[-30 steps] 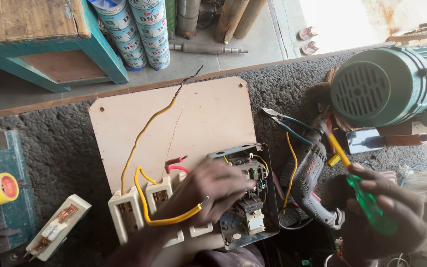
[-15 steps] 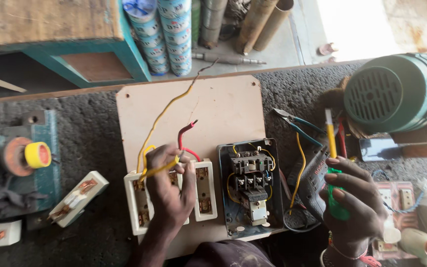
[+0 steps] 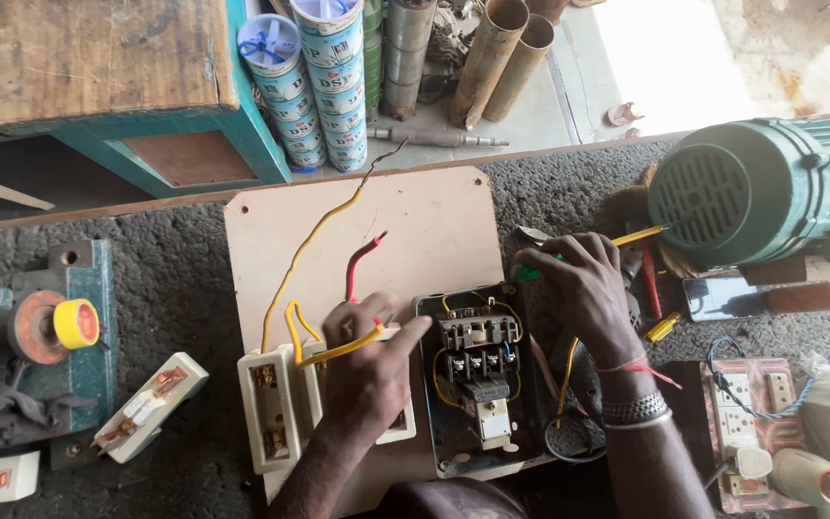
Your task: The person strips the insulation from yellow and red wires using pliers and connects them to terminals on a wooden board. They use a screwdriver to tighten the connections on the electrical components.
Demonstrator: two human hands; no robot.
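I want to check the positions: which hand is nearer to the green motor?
Right. The right hand is just left of the green motor, beside its grille. The left hand rests farther away on the white fuse blocks, beyond the black contactor box.

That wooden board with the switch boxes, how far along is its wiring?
Done: white switch boxes and black contactor box sit on the pale wooden board. In hand: left hand grips a yellow wire; right hand holds a green-handled screwdriver. Left: red wire hangs loose.
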